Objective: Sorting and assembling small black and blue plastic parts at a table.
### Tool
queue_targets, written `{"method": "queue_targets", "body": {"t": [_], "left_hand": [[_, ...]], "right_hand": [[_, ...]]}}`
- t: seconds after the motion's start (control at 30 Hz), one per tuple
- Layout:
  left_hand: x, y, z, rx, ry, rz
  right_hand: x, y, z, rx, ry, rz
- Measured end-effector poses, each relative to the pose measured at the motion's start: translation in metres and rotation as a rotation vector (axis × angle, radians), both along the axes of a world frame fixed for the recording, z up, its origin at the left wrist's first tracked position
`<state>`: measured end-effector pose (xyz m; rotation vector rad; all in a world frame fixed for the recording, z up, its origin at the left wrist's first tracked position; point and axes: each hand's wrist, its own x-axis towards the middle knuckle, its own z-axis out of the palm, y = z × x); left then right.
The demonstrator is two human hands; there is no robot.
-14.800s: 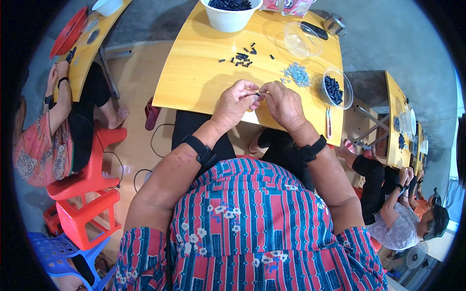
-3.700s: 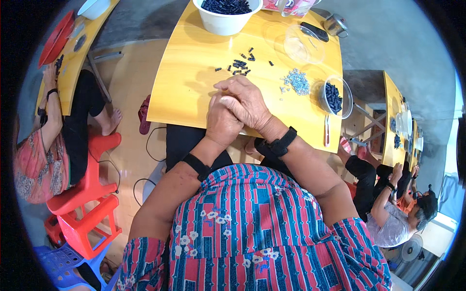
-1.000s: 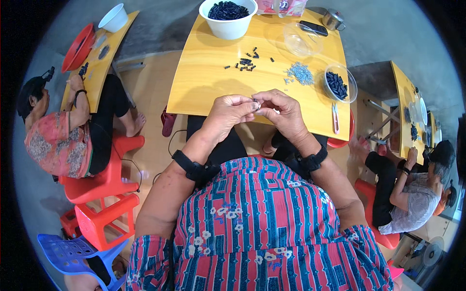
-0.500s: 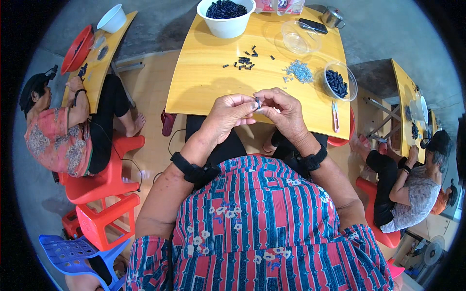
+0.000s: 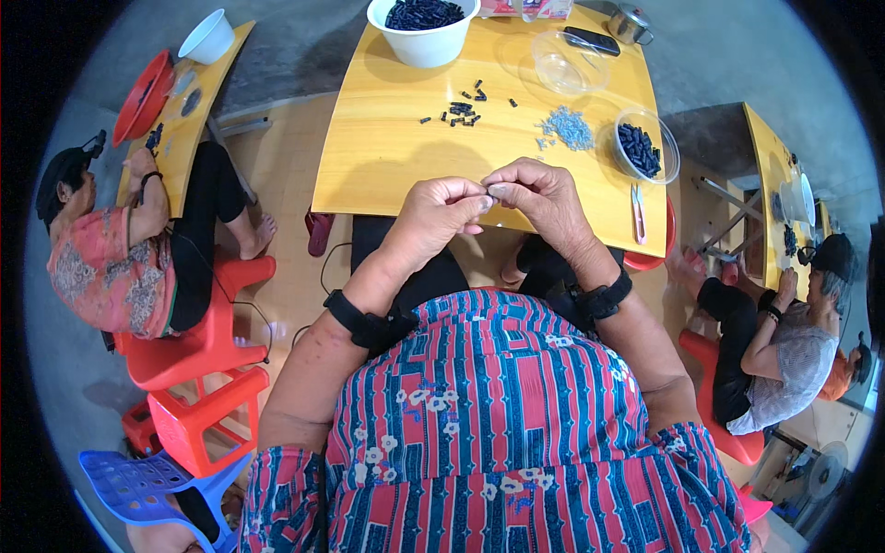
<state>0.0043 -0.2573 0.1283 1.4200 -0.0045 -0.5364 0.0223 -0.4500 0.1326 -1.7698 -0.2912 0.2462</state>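
Above the near edge of the yellow table, the fingertips of my left hand [image 5: 440,214] and my right hand [image 5: 539,203] meet in a pinch. Between them is a small dark piece, almost wholly covered by the fingers. Beyond my hands several short black cylindrical parts [image 5: 461,111] lie scattered on the wood. Right of these is a heap of small pale blue-grey pieces [image 5: 567,129]. A clear round tub [image 5: 671,166] full of black parts [image 5: 638,147] stands at the right edge, with small pink-handled snips [image 5: 638,217] in front of it.
A white bowl [image 5: 424,48] heaped with black parts stands at the table's [image 5: 369,166] far side. Near the far right are an empty clear container [image 5: 567,69], a black phone [image 5: 592,41] and a metal mug [image 5: 630,23]. Two co-workers sit at side tables on red stools [image 5: 184,341].
My fingertips have closed in over the small dark piece, which showed upright between them before. My right fingers have bent further over it. The view has shifted slightly.
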Motion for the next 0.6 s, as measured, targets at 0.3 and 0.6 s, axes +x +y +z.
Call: {"method": "queue_targets", "body": {"t": [0.3, 0.6], "left_hand": [[-0.005, -0.007, -0.012, 0.189, -0.211, 0.021], [-0.003, -0.003, -0.025, -0.094, 0.152, -0.008]], "right_hand": [[-0.01, 0.005, -0.018, 0.034, -0.081, -0.097], [-0.007, 0.004, -0.026, 0.155, 0.072, -0.083]]}}
